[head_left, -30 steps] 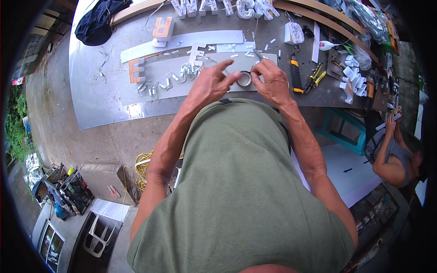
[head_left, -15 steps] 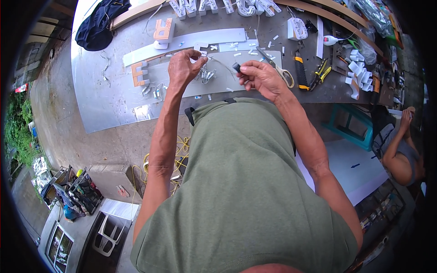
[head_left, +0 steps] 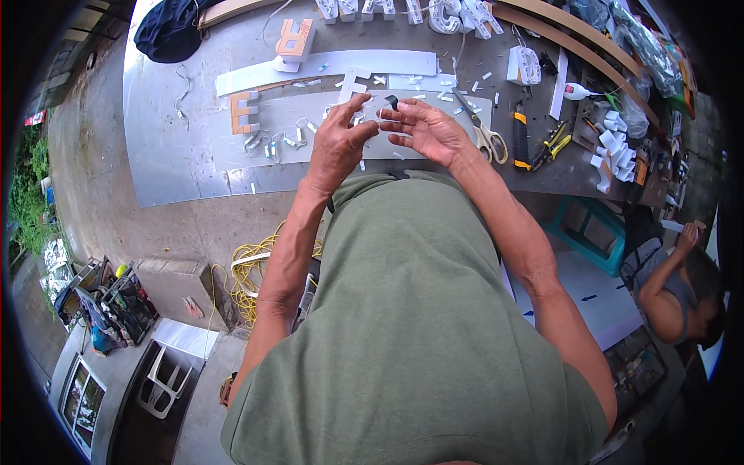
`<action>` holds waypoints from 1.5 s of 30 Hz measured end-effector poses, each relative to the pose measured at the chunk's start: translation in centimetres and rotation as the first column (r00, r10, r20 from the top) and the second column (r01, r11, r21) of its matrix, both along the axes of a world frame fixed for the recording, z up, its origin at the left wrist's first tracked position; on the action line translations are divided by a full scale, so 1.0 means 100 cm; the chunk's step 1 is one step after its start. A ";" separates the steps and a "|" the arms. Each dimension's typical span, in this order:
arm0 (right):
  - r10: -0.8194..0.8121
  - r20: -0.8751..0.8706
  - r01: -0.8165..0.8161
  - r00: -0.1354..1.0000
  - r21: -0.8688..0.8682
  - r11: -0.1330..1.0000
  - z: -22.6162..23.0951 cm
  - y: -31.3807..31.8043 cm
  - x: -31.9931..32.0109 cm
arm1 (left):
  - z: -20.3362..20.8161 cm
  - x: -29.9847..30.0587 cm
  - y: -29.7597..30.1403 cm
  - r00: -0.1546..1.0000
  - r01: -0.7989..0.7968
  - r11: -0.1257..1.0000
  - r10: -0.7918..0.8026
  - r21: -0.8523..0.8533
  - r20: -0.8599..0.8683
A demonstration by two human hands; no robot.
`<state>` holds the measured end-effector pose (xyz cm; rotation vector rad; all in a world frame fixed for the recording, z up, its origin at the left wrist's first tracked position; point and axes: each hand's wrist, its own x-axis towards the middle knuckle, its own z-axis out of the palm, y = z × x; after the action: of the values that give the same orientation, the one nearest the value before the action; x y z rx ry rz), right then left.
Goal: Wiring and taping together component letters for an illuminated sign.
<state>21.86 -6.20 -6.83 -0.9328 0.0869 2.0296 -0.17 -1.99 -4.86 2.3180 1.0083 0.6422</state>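
My right hand (head_left: pixel 430 130) pinches a small piece of black tape (head_left: pixel 392 101) between thumb and fingers. Just across from it, my left hand (head_left: pixel 339 143) has its index finger extended and the other fingers curled toward the thumb; whatever they grip is hidden. A string of small light modules on thin wire (head_left: pixel 302 133) lies on the sheet beside my left wrist. Beyond the hands is a white cut-out piece (head_left: pixel 353 84). An orange-and-white block letter (head_left: pixel 244 113) lies to the left, and another block letter (head_left: pixel 294 43) stands farther back.
Scissors (head_left: pixel 488 139), a yellow-and-black utility knife (head_left: pixel 520 138) and yellow-handled pliers (head_left: pixel 552 145) lie to the right. White letter shells (head_left: pixel 446 17) line the table's far side. A teal stool (head_left: pixel 589 232) and a seated person (head_left: pixel 670 298) are at the right. Yellow cord (head_left: pixel 252 271) coils on the floor.
My left hand has moved right, closer to my right hand, and its index finger has straightened. The wire seen stretched between the hands no longer shows there. The view has shifted slightly.
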 end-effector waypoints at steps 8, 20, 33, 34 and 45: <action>-0.021 0.030 0.019 0.999 0.050 0.999 -0.015 -0.004 0.006 | 0.052 0.017 -0.009 0.993 -0.111 0.966 0.119 0.234 -0.018; -0.072 -0.060 0.082 0.996 0.175 0.981 -0.018 -0.016 0.035 | 0.280 0.113 -0.130 0.665 -0.032 0.882 -0.332 0.470 0.669; -0.303 -0.036 0.294 0.952 0.375 0.879 -0.014 -0.010 0.077 | -0.009 0.065 0.007 0.741 -0.169 0.405 0.654 -0.899 0.155; -0.308 -0.018 0.292 0.951 0.367 0.883 -0.017 -0.010 0.079 | -0.012 0.075 0.008 0.724 -0.181 0.359 0.679 -0.916 0.123; -0.270 0.042 0.242 0.962 0.327 0.913 -0.020 -0.032 0.075 | -0.036 0.111 0.038 0.533 -0.230 0.067 0.844 -0.971 -0.068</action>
<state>29.31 -9.44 -8.82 -0.7579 -0.1572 1.6944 10.94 1.81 -8.47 0.4966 1.4724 0.6657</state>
